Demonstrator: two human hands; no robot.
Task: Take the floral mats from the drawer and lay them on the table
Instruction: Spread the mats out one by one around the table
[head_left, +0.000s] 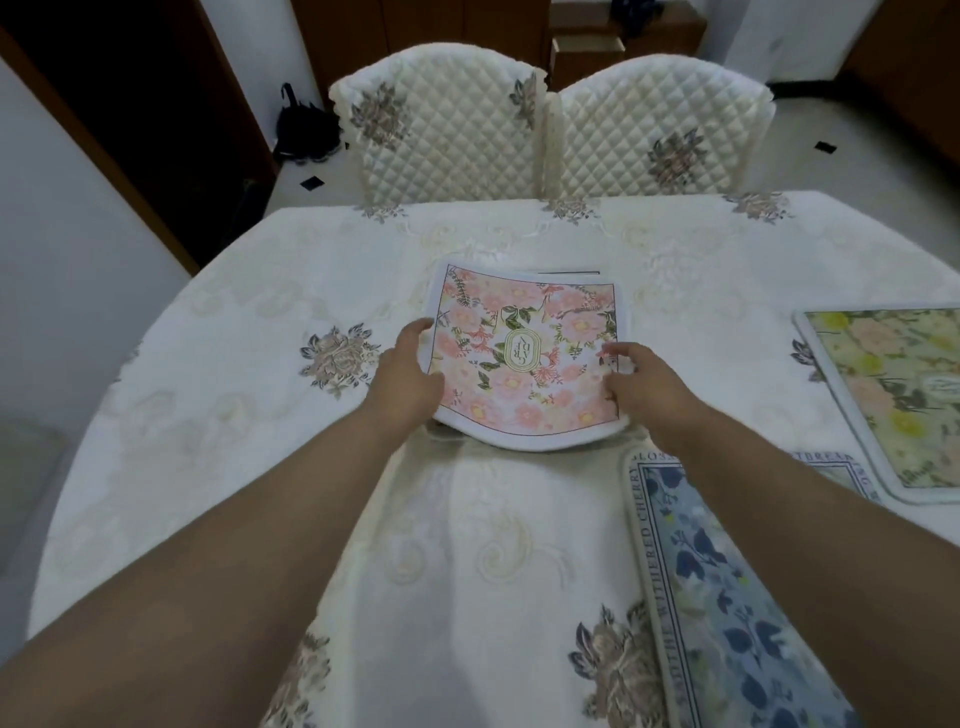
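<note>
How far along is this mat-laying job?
Two look done: the blue floral mat and the yellow floral mat lie flat on the cream embroidered tablecloth. The pink floral mat is in hand, left hand and right hand gripping its sides. It still needs flattening.

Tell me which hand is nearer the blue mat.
Right. The right hand holds the pink mat's right edge, just above the blue mat; the left hand holds its far left edge.

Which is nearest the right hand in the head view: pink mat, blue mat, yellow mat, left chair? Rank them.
From the right hand:
1. pink mat, held at its right edge
2. blue mat, just below the wrist
3. yellow mat, far right
4. left chair, beyond the table
</note>
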